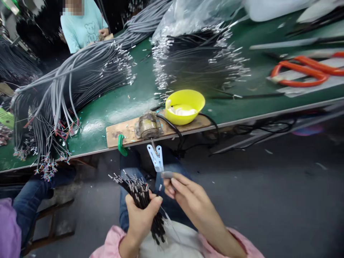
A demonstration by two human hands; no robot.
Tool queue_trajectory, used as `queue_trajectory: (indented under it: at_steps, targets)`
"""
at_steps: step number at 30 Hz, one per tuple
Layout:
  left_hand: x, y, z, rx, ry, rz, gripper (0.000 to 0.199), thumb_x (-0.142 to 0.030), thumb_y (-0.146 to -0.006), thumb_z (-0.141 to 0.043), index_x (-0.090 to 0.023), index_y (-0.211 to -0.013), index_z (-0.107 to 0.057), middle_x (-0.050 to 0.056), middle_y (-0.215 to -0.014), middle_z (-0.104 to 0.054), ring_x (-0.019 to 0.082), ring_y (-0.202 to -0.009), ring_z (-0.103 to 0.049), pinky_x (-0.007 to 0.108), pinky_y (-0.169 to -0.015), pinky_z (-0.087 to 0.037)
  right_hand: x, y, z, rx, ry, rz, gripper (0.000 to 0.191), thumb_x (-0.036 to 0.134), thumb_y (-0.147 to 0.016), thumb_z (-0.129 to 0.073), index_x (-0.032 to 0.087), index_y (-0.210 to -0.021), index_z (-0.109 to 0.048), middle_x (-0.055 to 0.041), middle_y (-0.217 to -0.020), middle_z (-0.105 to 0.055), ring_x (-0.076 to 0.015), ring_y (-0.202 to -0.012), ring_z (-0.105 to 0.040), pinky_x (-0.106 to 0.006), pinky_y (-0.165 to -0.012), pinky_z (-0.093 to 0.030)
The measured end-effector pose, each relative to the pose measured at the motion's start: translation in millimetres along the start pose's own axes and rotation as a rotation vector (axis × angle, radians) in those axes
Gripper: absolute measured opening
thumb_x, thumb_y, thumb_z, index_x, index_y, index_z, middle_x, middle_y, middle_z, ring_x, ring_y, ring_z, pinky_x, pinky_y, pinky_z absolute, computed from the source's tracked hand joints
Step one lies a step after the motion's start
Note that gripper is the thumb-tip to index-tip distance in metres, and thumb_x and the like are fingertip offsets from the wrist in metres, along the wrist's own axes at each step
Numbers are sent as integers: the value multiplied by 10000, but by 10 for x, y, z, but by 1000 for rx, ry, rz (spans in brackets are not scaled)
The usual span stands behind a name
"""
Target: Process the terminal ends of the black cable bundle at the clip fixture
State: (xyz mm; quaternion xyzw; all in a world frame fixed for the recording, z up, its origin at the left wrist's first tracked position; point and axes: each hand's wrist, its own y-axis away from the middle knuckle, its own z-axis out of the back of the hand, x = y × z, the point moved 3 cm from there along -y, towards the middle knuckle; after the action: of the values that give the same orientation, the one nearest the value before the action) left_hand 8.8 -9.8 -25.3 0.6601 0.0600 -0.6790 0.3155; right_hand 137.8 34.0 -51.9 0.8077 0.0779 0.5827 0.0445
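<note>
"Where were our black cables?"

"Our left hand clamped them; firm, even pressure suited the bundle. Our right hand, just beside, had fingertips together; we could not tell on what."

Loose pink sleeves show at seven and five o'clock, with blue jeans and a plain whitish apron toward six.

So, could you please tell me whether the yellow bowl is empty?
Not empty: white material lies inside the yellow bowl, with bare wall above it.
</note>
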Motion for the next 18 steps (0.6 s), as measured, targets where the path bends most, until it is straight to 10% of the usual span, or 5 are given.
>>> queue_trajectory:
  at_steps: [4,12,18]
  targets:
    - [-46,-3,-2,-25,-43,-36,215,-151,-521,-773,-166,-623,-584,-6,-563,-648,161,-521,-619,262,-520,-532,76,17,-137,196,143,89,310,423,-801,-582,168,-632,-632,-19,-577,-556,-143,-522,-518,-255,-483,-443]
    - [188,-61,18,162,36,82,191,-259,-555,-795,-164,-620,-642,1,-565,-660,163,-536,-622,263,-541,-529,222,129,-220,-124,517,630,288,105,-796,-499,216,-530,-511,21,-473,-486,-139,-464,-470,-276,-511,-423]
    - [241,-56,-100,310,205,147,407,-516,-571,-742,-159,-580,-546,-66,-385,-424,70,-330,-393,231,-370,-366,92,63,-198,-16,205,398,310,202,-807,-515,198,-503,-577,-16,-511,-574,-160,-493,-520,-295,-510,-436]
